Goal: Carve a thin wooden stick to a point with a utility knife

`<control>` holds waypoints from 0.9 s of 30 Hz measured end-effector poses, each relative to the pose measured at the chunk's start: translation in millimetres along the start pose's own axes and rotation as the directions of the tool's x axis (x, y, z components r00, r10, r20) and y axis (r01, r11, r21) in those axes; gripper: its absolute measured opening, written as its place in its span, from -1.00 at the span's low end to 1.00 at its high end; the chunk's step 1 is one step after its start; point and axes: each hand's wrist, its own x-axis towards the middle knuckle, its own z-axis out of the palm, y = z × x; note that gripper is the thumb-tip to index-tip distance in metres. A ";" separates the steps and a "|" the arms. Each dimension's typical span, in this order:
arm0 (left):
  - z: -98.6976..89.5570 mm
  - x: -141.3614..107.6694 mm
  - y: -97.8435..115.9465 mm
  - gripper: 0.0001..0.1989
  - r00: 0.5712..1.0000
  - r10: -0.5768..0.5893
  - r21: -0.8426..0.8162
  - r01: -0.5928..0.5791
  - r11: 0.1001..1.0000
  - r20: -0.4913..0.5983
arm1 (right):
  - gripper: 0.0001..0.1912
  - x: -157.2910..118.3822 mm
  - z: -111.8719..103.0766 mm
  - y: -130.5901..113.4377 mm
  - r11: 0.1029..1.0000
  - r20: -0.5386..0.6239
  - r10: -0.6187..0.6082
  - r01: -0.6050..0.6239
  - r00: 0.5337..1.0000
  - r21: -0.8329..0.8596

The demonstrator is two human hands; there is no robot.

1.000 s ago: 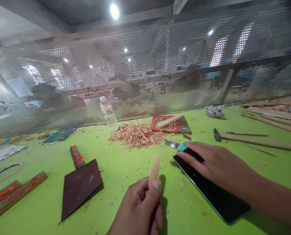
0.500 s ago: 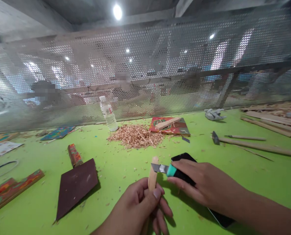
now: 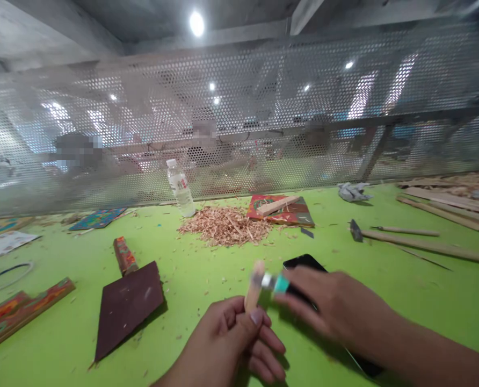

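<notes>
Between the thumb and fingers of my left hand (image 3: pixel 239 338) a small pale wood stick (image 3: pixel 253 295) stands nearly upright, its top end free. My right hand (image 3: pixel 328 301) is closed around a knife (image 3: pixel 282 285) with a black and teal handle. The knife's blade, blurred by motion, lies at the upper part of the stick. Beneath my right hand and forearm is a black phone (image 3: pixel 306 262), partly hidden.
Behind my hands are a shavings pile (image 3: pixel 227 226), a water bottle (image 3: pixel 180 191) and a painted board (image 3: pixel 280 210). A dark brown sheet (image 3: pixel 129 306) lies left. A hammer (image 3: pixel 356 231) and wood strips (image 3: pixel 444 209) lie right. Perforated metal mesh (image 3: pixel 239 134) stands behind.
The knife and my right hand have shifted slightly and are now blurred. My left hand has stayed nearly in place, with the stick still in it.
</notes>
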 end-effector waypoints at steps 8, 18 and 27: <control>2.6 -0.9 0.3 -0.31 0.994 -0.071 -0.084 0.064 0.994 -0.084 | -0.46 5.2 -13.0 20.5 0.990 -0.219 0.094 -0.115 0.971 -0.087; 0.7 2.8 -2.5 -0.22 0.988 -0.129 0.016 0.131 0.991 -0.084 | -0.54 -0.2 1.7 -6.3 1.000 -0.023 -0.017 0.017 1.000 -0.002; -4.5 2.8 -9.0 -0.35 0.998 -0.025 -0.025 0.027 0.999 0.054 | -0.65 -7.4 5.3 -20.2 0.983 0.128 -0.073 0.049 0.989 0.176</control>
